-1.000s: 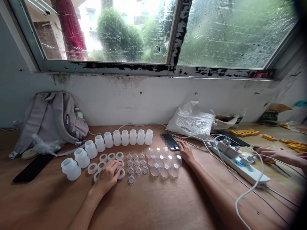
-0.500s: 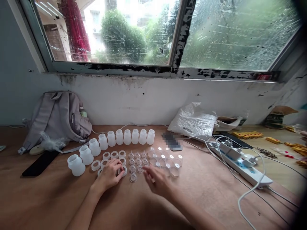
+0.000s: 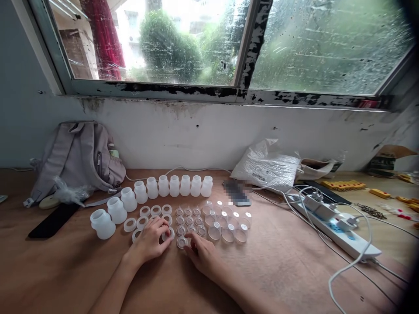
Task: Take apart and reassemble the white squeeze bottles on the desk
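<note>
Small plastic parts lie in rows on a wooden table [image 3: 268, 266]. My left hand [image 3: 151, 239] rests on the white rings [image 3: 156, 210], its fingers curled over one ring [image 3: 167, 234]. My right hand [image 3: 201, 253] lies just right of it, fingertips touching a small clear nipple-shaped piece [image 3: 182, 242] at the front of the clear nipple pieces [image 3: 188, 216]. White bottle bodies [image 3: 174, 186] stand in a curved line behind. Clear domed caps [image 3: 228, 223] sit to the right.
A grey backpack [image 3: 76, 156] leans on the wall at left, with a black phone [image 3: 54, 220] before it. A second phone [image 3: 236, 192], a white plastic bag [image 3: 266, 165] and a power strip [image 3: 340, 226] with cables lie to the right. Yellow parts [image 3: 343, 185] lie far right.
My right hand left the phone at the right and came in to the front nipple piece beside my left hand. Another person's hand at far right is gone. The view shifted slightly.
</note>
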`<action>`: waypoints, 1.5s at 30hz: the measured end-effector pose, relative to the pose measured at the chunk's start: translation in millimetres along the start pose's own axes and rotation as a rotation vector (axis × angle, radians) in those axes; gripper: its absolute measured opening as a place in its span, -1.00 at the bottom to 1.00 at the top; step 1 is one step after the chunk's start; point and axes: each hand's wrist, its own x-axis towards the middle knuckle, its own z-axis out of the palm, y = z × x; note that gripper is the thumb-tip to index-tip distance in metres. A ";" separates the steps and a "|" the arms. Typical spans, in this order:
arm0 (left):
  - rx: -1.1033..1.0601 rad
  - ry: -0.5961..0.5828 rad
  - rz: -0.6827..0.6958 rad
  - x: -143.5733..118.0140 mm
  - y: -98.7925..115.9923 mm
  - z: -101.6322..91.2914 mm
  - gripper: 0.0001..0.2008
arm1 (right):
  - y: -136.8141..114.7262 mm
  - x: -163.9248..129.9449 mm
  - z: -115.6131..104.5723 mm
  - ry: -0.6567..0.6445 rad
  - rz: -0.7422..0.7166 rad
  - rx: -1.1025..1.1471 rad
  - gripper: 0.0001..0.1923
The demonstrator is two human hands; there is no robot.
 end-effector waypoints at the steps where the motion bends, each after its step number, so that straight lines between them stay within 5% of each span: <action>1: 0.003 -0.003 0.007 -0.4 0.0 1.0 -0.95 | 0.9 0.8 1.8 0.005 0.012 0.006 -0.78; 15: -0.116 0.129 0.109 -1.6 13.7 -4.0 -0.94 | -6.2 2.5 -14.4 -0.124 -0.086 0.085 -0.86; 26: -0.171 -0.085 0.189 -0.4 37.4 5.2 -0.72 | -0.5 4.0 -16.7 0.077 -0.023 0.261 -0.83; 45: -0.133 -0.118 0.122 0.5 29.2 14.4 -0.73 | 0.6 2.4 -15.7 0.071 -0.031 0.239 -0.81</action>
